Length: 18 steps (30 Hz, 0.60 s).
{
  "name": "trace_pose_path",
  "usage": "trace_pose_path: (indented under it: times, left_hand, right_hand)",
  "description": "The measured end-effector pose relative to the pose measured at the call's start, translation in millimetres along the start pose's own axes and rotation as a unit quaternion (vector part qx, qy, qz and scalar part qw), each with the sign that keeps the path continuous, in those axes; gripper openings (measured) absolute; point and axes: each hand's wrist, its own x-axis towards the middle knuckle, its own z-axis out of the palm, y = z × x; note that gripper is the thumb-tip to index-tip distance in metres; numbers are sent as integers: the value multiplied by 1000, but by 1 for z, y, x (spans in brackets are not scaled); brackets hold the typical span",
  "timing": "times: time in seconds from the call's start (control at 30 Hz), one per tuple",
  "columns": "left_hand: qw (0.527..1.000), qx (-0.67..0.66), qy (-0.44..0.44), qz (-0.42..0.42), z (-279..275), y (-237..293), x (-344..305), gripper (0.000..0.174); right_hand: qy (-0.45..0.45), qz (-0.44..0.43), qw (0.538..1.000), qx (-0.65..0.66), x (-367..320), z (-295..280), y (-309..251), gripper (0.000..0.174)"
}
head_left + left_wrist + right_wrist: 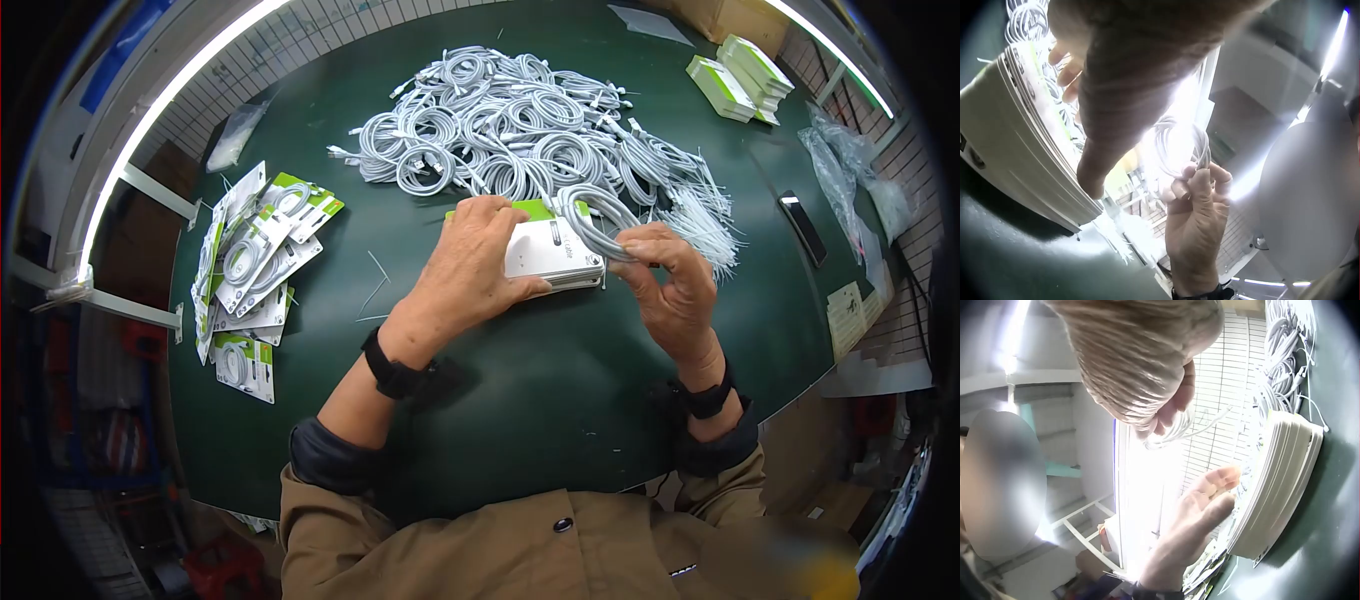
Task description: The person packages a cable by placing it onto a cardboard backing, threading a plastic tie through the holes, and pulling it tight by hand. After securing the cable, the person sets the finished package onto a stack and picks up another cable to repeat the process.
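A thick stack of white and green printed cards (545, 252) lies on the dark green table in front of the person. The left hand (462, 265) rests on its left side, thumb stretched along the near edge and fingers over the far part. Over the right end of the stack, the right hand (675, 285) pinches a coiled white cable (600, 243) between thumb and fingers. In the left wrist view, the coil (1202, 145) stands up from the right fingertips, apart from the left thumb. The right wrist view shows the card stack (1279, 481) edge-on beside the left hand (1188, 519).
A large heap of coiled cables (500, 120) spreads across the back, with white cable ties (700, 220) at its right. Carded cables (260, 255) pile up on the left. White-green boxes (740, 80), a phone (803, 228) and plastic bags (845, 175) lie to the right.
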Motion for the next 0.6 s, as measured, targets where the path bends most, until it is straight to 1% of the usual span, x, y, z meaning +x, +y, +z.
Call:
trace_pose_path:
  times: [0.03,0.07,0.17,0.27,0.37,0.47,0.57,0.6]
  left_hand:
    - [999,35,-14,14,7,-5,4,74]
    - [998,44,-53,11,11,-10,7,88]
    - [995,78,-59,-21,14,-12,15,97]
    - [992,53,-105,-40,9,-16,20,105]
    - [995,40,-85,-16,9,-15,14,106]
    - [998,11,-60,-11,4,-11,8,98]
    - [997,2,-80,-16,-8,-7,6,78]
    - [997,13,-79,-3,-12,-5,5,67]
  right_hand:
    - [3,10,1000,9,-1,0,2,25]
    - [7,20,1000,17,-2,0,3,24]
    - [11,44,999,22,-3,-1,6,24]
    - [13,84,996,24,-5,-2,6,24]
    - [18,118,992,28,-6,-2,4,23]
    - [25,140,989,39,-6,-2,6,23]
    - [28,160,986,39,-10,-1,4,22]
    - [28,165,985,36,-9,-2,4,22]
